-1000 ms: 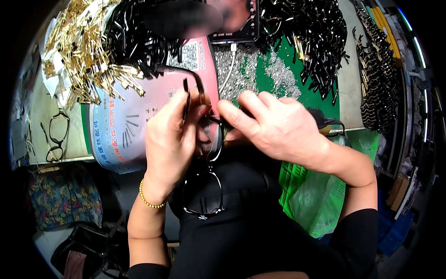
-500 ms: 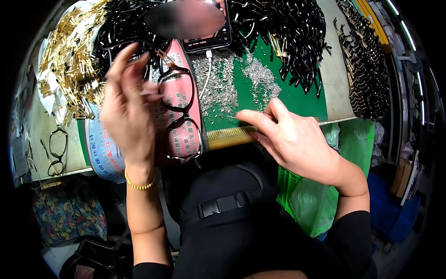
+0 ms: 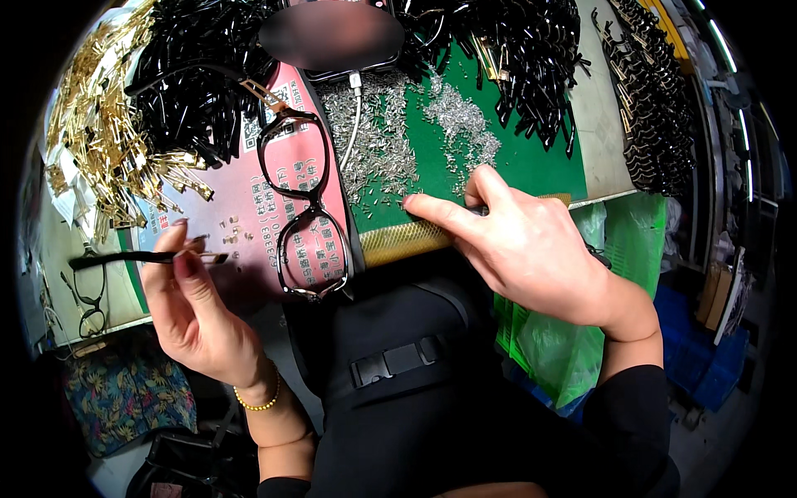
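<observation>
My left hand (image 3: 195, 307) pinches a slim black eyeglass temple (image 3: 124, 258) between thumb and fingers, its metal hinge end pointing right. To the right of that hand, a dark eyeglass frame (image 3: 315, 204) lies over a pink printed sheet (image 3: 249, 212), one temple stretching toward the upper left. My right hand (image 3: 531, 249) rests at the bench edge with its fingers curled around a dark thing, mostly hidden. Its foremost fingertip touches the near side of a green mat (image 3: 448, 187), beside small silvery screw-like pieces (image 3: 374, 158).
Black temples (image 3: 195, 91) and gold ones (image 3: 100, 108) are heaped at the left. More black temples (image 3: 531, 75) lie at the back right. A phone (image 3: 365, 70) with a white cable (image 3: 356, 116) stands at the back. Yellow mesh (image 3: 407, 242) lines the front edge; a green crate (image 3: 635, 257) is below right.
My left hand has moved down and left, away from the eyeglass frame, and now shows a loose temple in its fingers. The frame has shifted slightly left in view. My right hand stays nearly in place.
</observation>
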`<state>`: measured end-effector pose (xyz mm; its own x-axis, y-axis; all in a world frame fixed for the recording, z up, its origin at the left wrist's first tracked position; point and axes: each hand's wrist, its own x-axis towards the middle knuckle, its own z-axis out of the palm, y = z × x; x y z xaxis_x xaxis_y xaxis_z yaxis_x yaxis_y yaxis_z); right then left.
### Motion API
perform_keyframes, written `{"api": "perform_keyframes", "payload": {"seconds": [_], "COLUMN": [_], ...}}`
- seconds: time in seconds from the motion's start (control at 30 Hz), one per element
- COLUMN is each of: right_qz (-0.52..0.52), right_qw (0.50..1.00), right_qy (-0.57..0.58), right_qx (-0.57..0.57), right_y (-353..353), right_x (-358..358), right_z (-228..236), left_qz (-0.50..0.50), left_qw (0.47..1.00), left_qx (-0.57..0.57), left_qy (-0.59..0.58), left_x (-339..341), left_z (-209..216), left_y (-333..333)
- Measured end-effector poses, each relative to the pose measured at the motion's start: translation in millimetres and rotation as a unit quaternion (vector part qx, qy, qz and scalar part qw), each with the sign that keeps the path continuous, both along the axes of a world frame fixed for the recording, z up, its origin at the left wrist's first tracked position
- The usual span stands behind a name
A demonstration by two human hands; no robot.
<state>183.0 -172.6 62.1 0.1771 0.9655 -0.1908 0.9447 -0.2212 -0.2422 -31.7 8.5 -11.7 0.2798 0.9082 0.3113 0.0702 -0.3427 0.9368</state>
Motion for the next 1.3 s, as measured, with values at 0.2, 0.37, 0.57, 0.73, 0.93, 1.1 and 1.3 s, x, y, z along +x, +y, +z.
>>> {"api": "perform_keyframes", "payload": {"seconds": [0.2,0.37,0.57,0.73,0.93,1.1,1.3], "right_qz": [-0.006,0.003,-0.010,-0.015,-0.015,-0.016,-0.024], "right_qw": [1.000,1.000,1.000,1.000,0.999,0.999,0.999], "right_qy": [0.001,-0.014,-0.024,-0.022,-0.032,-0.047,-0.022], "right_qx": [-0.006,-0.004,0.005,0.010,0.012,0.002,-0.005], "right_y": [-4.6,-3.2,-3.8,-4.4,-3.0,-0.8,-0.4], "right_x": [4.5,4.8,2.8,1.9,0.8,-2.8,0.0], "right_z": [-2.2,-5.1,-6.7,-7.2,-9.4,-9.9,-2.0], "left_qz": [-0.080,-0.188,-0.239,-0.211,-0.202,-0.212,-0.225], "left_qw": [0.960,0.932,0.911,0.921,0.927,0.937,0.945], "left_qx": [0.146,0.285,0.277,0.280,0.271,0.242,0.212], "left_qy": [0.227,0.121,0.190,0.172,0.166,0.138,0.103], "left_x": [-16.4,-26.2,-27.7,-15.2,-9.5,-10.5,-5.3], "left_z": [-10.8,7.1,-1.3,-6.4,-8.8,-11.3,-10.2], "left_y": [3.1,-22.0,-51.0,-39.2,-30.8,-28.5,-19.7]}}
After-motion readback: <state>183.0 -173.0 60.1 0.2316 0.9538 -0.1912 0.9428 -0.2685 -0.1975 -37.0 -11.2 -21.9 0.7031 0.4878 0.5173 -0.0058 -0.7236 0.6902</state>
